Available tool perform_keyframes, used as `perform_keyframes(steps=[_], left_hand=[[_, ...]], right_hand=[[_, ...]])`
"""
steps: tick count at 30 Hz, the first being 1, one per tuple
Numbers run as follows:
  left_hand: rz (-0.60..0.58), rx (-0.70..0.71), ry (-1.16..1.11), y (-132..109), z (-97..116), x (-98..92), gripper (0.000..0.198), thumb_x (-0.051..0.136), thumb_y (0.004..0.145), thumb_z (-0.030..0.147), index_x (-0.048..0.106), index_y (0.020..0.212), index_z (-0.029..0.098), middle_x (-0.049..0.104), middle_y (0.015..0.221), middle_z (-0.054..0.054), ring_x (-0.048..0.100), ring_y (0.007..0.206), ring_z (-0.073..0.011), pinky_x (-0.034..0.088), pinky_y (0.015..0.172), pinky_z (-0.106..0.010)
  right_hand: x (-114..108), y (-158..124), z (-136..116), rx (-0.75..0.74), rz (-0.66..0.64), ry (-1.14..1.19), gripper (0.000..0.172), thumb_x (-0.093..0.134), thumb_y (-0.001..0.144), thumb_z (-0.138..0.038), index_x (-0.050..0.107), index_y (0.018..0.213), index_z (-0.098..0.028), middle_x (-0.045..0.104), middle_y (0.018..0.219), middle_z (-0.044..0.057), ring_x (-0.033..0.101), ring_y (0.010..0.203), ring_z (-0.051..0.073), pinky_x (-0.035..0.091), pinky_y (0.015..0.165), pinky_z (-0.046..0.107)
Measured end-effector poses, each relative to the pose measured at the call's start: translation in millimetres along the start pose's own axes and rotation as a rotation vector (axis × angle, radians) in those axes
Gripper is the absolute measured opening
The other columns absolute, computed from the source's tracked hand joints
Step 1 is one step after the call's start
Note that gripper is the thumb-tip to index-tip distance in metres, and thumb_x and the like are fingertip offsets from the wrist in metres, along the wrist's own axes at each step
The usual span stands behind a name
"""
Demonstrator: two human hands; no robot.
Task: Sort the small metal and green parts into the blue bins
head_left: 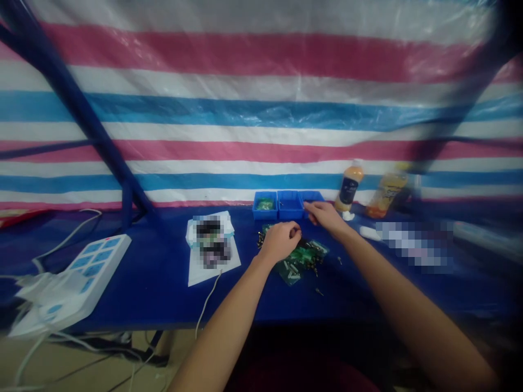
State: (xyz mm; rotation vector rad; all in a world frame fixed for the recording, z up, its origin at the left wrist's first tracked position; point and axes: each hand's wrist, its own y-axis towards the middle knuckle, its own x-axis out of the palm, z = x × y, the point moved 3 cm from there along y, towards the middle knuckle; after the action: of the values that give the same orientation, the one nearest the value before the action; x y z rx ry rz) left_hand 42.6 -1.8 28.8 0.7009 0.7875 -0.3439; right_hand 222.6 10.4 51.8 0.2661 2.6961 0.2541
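My left hand (281, 242) is curled closed over a pile of small parts on the blue table; whatever its fingers hold is hidden. Under and beside it lie green-tinted plastic bags (304, 255), a clear bag of pale cylindrical pieces (291, 271) and loose small metal parts like screws (314, 267). My right hand (326, 215), fingertips pinched together, is at the front of the right blue bin (312, 196); anything in the pinch is too small to make out. The middle blue bin (291, 219) and the left blue bin (265, 215), with greenish bags inside, adjoin it.
Two drink bottles, one upright (349, 188) and one tilted-looking (386, 193), stand behind my right forearm. A white sheet (200, 272) lies left. A white power strip (100, 267) with cables occupies the table's left end. Blue frame bars (87, 114) slant before a striped sheet (245, 114).
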Motion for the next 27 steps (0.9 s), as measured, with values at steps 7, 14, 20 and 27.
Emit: perform_keyframes(steps=[7,14,20,27], left_hand=[[-0.008,-0.027,0.041,2,-1,0.0,0.019,0.053,0.090,0.030,0.070,0.097,0.024,0.071,0.083,-0.002,0.063,0.080,-0.0206,0.045,0.073,-0.030],[0.069,-0.243,0.298,-1,-19,-6.1,0.022,0.052,0.090,0.029,0.071,0.101,0.024,0.067,0.110,-0.010,0.058,0.105,-0.0289,0.044,0.091,-0.041],[-0.053,-0.250,0.305,0,-24,1.0,0.025,0.048,0.091,0.029,0.070,0.104,0.026,0.069,0.108,-0.007,0.061,0.100,-0.0263,0.046,0.087,-0.038],[-0.080,-0.235,0.327,2,-22,2.7,0.026,0.049,0.090,0.033,0.070,0.103,0.026,0.071,0.106,-0.005,0.062,0.097,-0.0258,0.046,0.083,-0.036]], right_hand=[[-5,5,8,-0.054,0.112,-0.155,0.045,0.057,0.084,-0.059,0.068,0.098,-0.018,0.063,0.063,0.002,0.054,0.054,0.016,0.041,0.057,0.029],[11,-28,34,-0.196,-0.323,-0.637,0.054,0.070,0.073,-0.063,0.072,0.114,-0.027,0.064,0.116,0.012,0.055,0.110,0.033,0.041,0.092,0.046],[22,-26,34,-0.237,-0.331,-0.704,0.037,0.061,0.086,-0.052,0.071,0.113,-0.028,0.065,0.113,0.010,0.056,0.109,0.030,0.042,0.091,0.044],[25,-22,38,-0.332,-0.302,-0.615,0.024,0.063,0.087,-0.033,0.073,0.107,-0.022,0.070,0.100,0.008,0.063,0.090,0.021,0.046,0.083,0.033]])
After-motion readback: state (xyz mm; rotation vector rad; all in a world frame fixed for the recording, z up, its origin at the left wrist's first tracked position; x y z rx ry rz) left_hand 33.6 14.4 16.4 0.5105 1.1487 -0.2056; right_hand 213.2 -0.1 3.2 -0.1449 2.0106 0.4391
